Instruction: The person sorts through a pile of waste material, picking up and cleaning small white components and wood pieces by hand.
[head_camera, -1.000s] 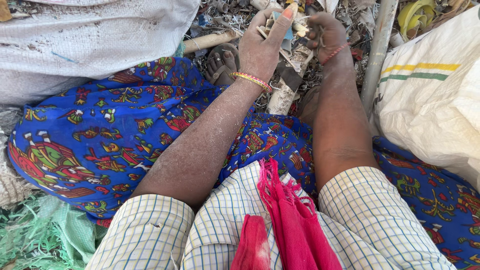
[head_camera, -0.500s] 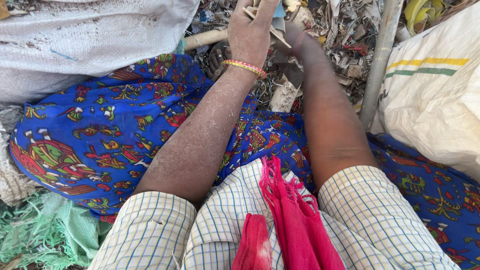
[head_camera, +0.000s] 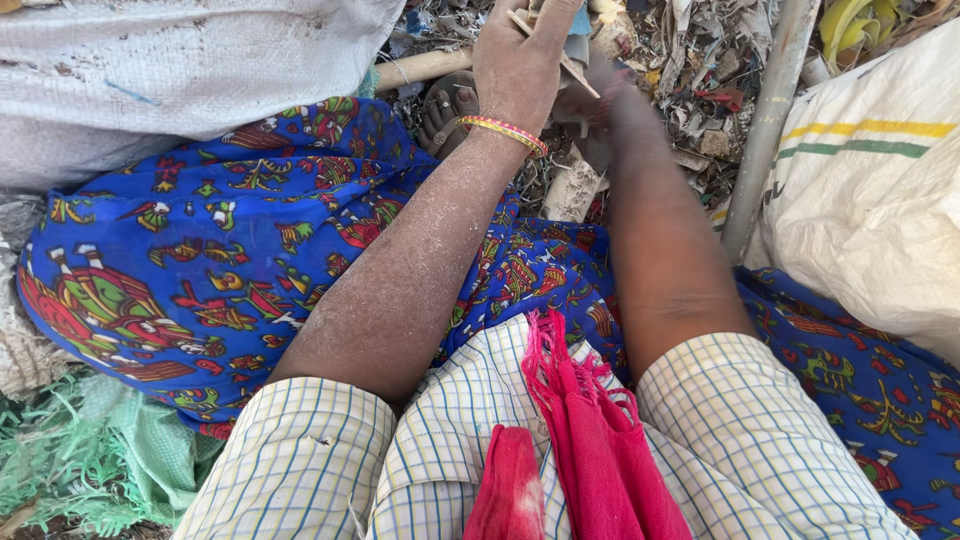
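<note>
Wooden stick (head_camera: 560, 55) now pinched by left hand (head_camera: 520, 70); right hand (head_camera: 605, 95) blurred, fingers unclear.

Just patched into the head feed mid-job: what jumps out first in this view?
The bright blue patterned cloth over the lap fills the middle and left. Above it, at the top centre, the left hand, with a striped bangle on its wrist, grips a flat scrap piece over a heap of debris; the right hand beside it is blurred. A red-pink scarf hangs at bottom centre.
</note>
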